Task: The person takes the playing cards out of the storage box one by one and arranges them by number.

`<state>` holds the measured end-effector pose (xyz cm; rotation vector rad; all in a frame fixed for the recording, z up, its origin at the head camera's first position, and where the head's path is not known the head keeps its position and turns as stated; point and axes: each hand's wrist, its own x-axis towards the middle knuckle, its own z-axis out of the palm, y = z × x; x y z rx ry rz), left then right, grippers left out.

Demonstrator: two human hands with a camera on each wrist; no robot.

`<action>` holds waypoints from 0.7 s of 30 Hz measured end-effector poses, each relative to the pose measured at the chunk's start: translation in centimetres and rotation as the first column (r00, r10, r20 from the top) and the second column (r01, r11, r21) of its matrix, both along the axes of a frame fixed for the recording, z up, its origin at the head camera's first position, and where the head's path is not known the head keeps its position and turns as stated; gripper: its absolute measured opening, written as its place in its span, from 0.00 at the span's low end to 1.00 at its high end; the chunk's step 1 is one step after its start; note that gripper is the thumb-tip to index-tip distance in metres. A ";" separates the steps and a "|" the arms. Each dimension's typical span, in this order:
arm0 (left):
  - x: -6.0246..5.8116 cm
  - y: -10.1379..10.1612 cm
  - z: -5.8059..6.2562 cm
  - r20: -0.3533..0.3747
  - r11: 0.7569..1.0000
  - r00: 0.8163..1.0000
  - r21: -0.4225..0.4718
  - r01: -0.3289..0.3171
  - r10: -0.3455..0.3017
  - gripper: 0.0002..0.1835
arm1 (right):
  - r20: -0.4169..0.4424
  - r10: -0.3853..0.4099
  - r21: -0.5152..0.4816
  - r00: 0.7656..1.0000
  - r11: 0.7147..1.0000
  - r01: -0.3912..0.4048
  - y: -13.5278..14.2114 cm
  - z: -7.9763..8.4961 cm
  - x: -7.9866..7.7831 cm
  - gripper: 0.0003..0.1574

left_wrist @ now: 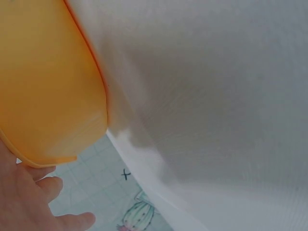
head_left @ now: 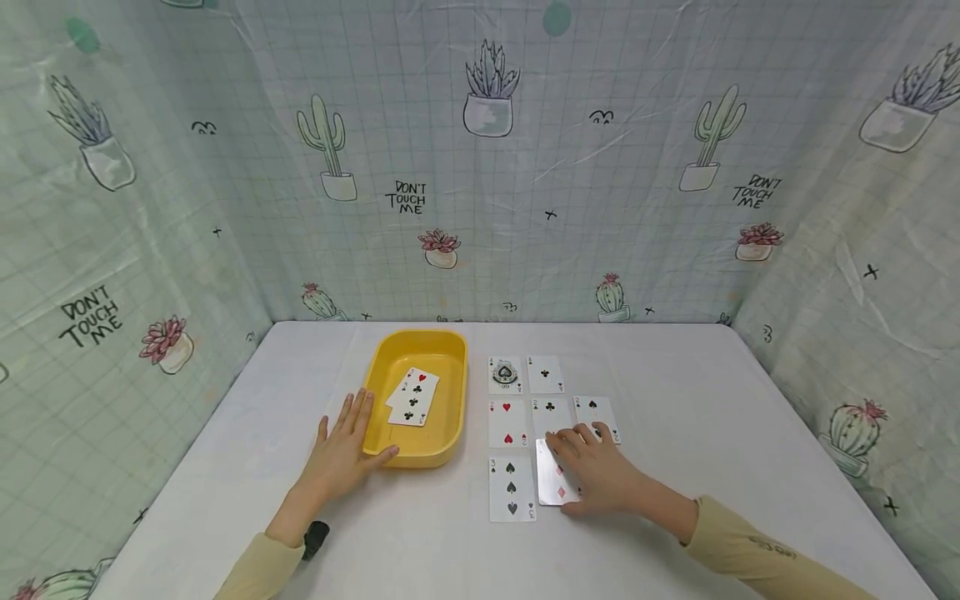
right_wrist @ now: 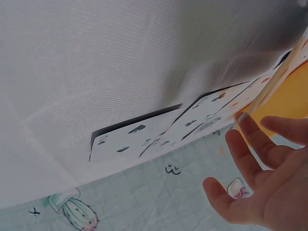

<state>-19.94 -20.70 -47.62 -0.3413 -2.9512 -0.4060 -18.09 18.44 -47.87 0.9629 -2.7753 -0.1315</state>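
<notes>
My left hand (head_left: 339,450) rests against the left side and near corner of a yellow plastic bin (head_left: 457,400), fingers extended and thumb at the near rim. In the bin lie overlapping playing cards, the three of clubs (head_left: 413,402) on top. My right hand (head_left: 602,475) holds a diamonds card (head_left: 551,490) by its edges, slightly tilted, beside the three of spades (head_left: 512,489). The hand covers part of it. Just beyond are the two of hearts (head_left: 507,422), the two of clubs (head_left: 550,409) and the two of spades (head_left: 593,407), partly behind my fingers.
In the back row lie the ace of spades (head_left: 505,376) and the ace of clubs (head_left: 545,375). The cards and bin are on a white table (head_left: 675,375). A cactus-printed cloth (head_left: 570,167) hangs behind and at both sides.
</notes>
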 end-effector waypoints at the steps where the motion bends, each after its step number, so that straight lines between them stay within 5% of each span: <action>1: 0.0 0.0 0.0 0.000 1.000 1.000 0.001 0.000 0.000 0.52 | -0.001 0.002 0.002 1.000 1.000 -0.002 0.0 -0.1 0.0 0.58; 21: -0.2 -0.1 -0.1 0.013 1.000 1.000 0.005 0.001 -0.001 0.53 | 0.081 0.011 0.017 0.997 1.000 -0.012 0.3 0.2 0.8 0.57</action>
